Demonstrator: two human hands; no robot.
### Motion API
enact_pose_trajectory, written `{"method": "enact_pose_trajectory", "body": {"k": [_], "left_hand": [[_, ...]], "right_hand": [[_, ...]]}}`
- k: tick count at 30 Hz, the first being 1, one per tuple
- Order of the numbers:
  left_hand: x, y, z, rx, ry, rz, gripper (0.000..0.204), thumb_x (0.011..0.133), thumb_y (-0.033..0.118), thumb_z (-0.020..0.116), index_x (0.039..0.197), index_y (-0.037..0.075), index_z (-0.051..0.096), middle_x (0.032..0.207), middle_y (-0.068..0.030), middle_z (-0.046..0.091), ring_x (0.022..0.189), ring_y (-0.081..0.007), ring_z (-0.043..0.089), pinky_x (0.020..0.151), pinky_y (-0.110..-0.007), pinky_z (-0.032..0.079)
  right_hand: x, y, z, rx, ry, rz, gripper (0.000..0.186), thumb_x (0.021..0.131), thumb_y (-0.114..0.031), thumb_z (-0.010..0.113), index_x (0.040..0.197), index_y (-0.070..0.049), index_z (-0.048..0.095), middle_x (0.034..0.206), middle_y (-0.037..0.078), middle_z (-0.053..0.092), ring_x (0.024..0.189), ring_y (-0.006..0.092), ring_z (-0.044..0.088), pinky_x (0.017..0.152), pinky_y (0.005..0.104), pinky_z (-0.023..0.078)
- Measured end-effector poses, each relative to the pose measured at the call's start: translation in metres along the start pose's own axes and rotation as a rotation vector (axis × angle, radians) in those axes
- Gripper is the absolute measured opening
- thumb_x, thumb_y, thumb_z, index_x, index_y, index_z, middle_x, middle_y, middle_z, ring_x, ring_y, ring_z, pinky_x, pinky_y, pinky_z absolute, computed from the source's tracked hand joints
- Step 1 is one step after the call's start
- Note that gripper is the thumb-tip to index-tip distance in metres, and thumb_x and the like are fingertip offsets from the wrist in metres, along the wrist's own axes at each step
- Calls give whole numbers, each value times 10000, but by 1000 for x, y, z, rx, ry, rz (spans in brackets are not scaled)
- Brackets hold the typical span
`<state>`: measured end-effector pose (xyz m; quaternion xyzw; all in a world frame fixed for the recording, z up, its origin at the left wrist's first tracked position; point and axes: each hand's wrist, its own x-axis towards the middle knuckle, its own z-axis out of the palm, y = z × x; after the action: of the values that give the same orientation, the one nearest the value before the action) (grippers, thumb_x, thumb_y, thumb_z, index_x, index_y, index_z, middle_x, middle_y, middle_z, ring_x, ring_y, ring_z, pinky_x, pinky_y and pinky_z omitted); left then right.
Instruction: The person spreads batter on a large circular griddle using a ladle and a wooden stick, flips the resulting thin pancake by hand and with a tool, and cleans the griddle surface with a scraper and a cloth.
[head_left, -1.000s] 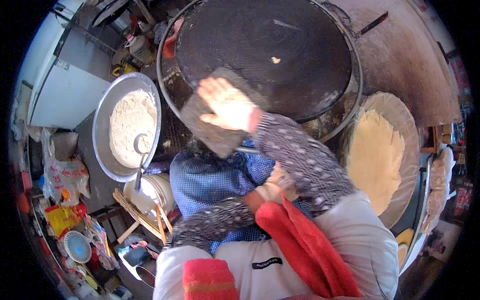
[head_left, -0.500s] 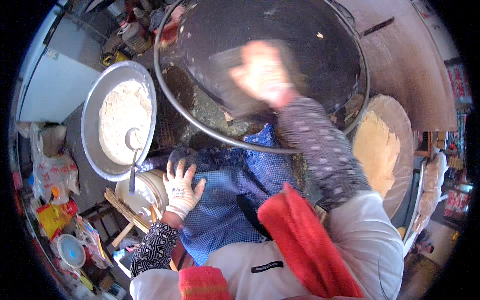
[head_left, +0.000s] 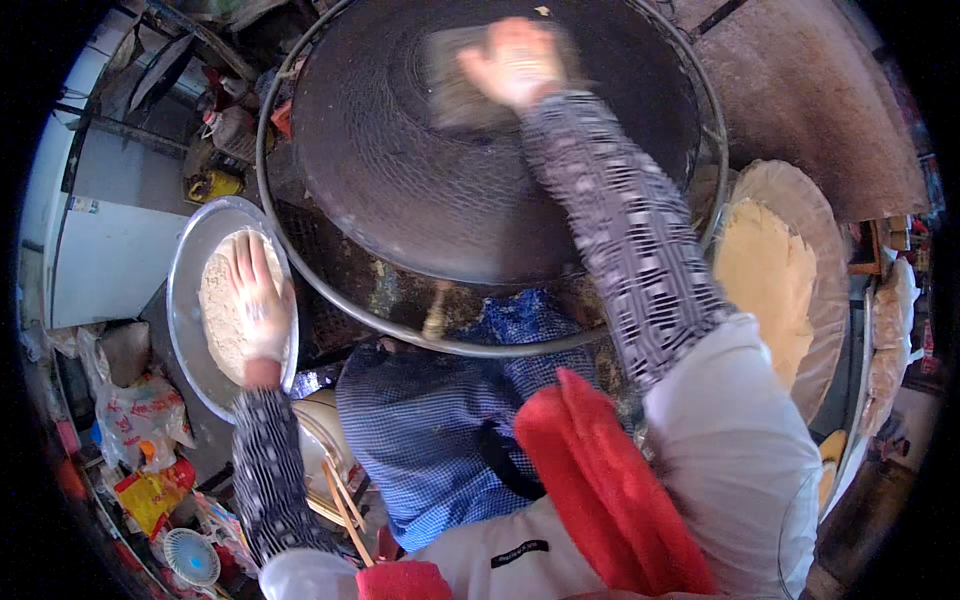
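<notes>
Now, the right hand [head_left: 512, 65] on a grey pad [head_left: 450, 70], the left hand [head_left: 258, 310] over a flour bowl [head_left: 188, 270]

The pad lies flat on a round black griddle [head_left: 410, 170], well in from the near edge and toward the far side. The right palm rests on top of it, thumb spread off to the left, fingers apparently straight; blur hides whether their tips hook over the pad's edge, so I cannot tell if they grip it. A pale crumb [head_left: 543, 10] sits farther off on the griddle, beyond the pad.

Over the bowl's right half, the left fingers are stretched out long and unclenched, pointing to the far rim. They cover part of the pale flour [head_left: 220, 310]; whether they touch it I cannot tell.

A metal ring [head_left: 375, 318] runs round the griddle, with the bowl just beside its left edge. Past its right edge, thin yellowish sheets [head_left: 765, 280] lie in a lined basket [head_left: 825, 230]. A blue checked apron [head_left: 430, 420] drapes below the ring's near edge.
</notes>
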<state>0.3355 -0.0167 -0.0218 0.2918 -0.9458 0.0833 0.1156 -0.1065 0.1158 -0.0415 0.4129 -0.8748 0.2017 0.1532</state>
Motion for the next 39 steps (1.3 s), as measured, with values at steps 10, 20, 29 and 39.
{"method": "enact_pose_trajectory", "body": {"k": [10, 20, 29, 39], "left_hand": [[-25, 98, 13, 125, -338, 419, 71, 658, 252, 664, 612, 199, 675, 604, -51, 579, 705, -252, 584, 730, -449, 412], [-166, 323, -26, -606, 88, 317, 174, 843, 289, 544, 859, 138, 629, 960, -87, 596, 1050, -301, 554, 1013, -467, 382], [-436, 189, -130, -816, 66, -1257, 432, 892, 200, 669, 1256, 27, 513, 1050, -91, 576, 983, -238, 582, 877, -366, 485], [-410, 149, -118, -1005, 209, -789, 621, 918, 108, 594, 1463, 31, 305, 1398, -211, 426, 1303, -277, 434, 1069, -413, 376]], "right_hand": [[-118, 148, -36, -444, -136, -57, 744, 972, -508, 375, 1454, 54, 308, 1520, 259, 295, 1421, 383, 269, 1175, 477, 178], [-155, -150, -54, 105, -192, -714, 629, 868, -368, 601, 1292, 84, 495, 1331, 284, 504, 1269, 399, 461, 1097, 453, 342], [-68, 118, -15, -195, -224, -24, 725, 975, -562, 362, 1251, 92, 514, 1312, 300, 511, 1222, 431, 484, 1025, 475, 394], [-71, 9, -7, -284, -364, 214, 795, 924, -667, 330, 1256, 23, 545, 1336, 247, 523, 1249, 379, 493, 1043, 471, 384]]}}
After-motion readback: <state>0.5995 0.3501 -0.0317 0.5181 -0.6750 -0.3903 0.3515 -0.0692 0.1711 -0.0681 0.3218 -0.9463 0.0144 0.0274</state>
